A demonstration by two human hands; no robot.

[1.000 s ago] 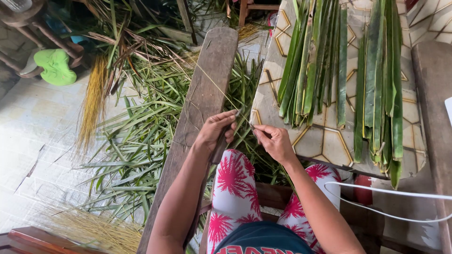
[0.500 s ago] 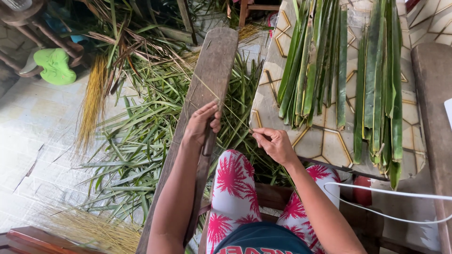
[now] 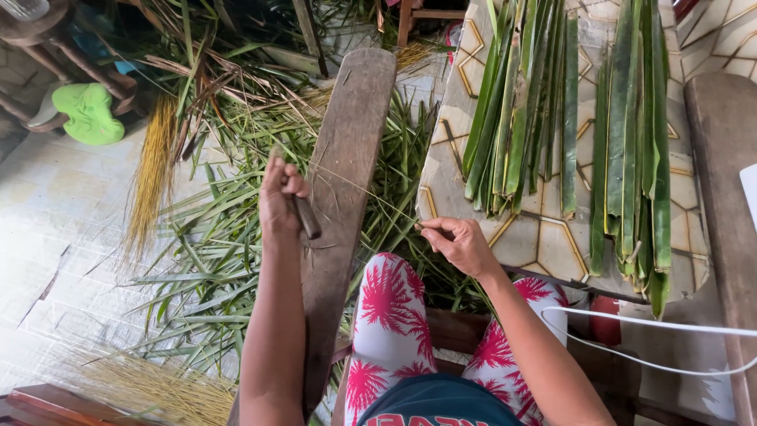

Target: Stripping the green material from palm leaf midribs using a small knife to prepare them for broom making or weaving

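Note:
My left hand [image 3: 279, 194] is closed around a small knife with a dark handle [image 3: 306, 216], held out over the left edge of a long wooden plank [image 3: 347, 150]. A thin pale leaf rib [image 3: 371, 189] stretches from the knife across the plank to my right hand [image 3: 457, 243], which pinches its near end by the corner of the patterned table [image 3: 544, 237]. My knees in red-and-white patterned trousers [image 3: 390, 315] sit just below both hands.
Two bundles of long green leaf strips [image 3: 520, 102] [image 3: 635, 142] lie on the table. Loose green leaves [image 3: 229, 237] cover the floor, with yellow rib bundles [image 3: 154, 170] [image 3: 158, 386]. A green sandal [image 3: 88, 112] is at the left, a white cable [image 3: 654, 323] at the right.
My left hand has swept with the knife up and to the left, away from my right hand, from the plank's right side to its left edge. The right hand has stayed put.

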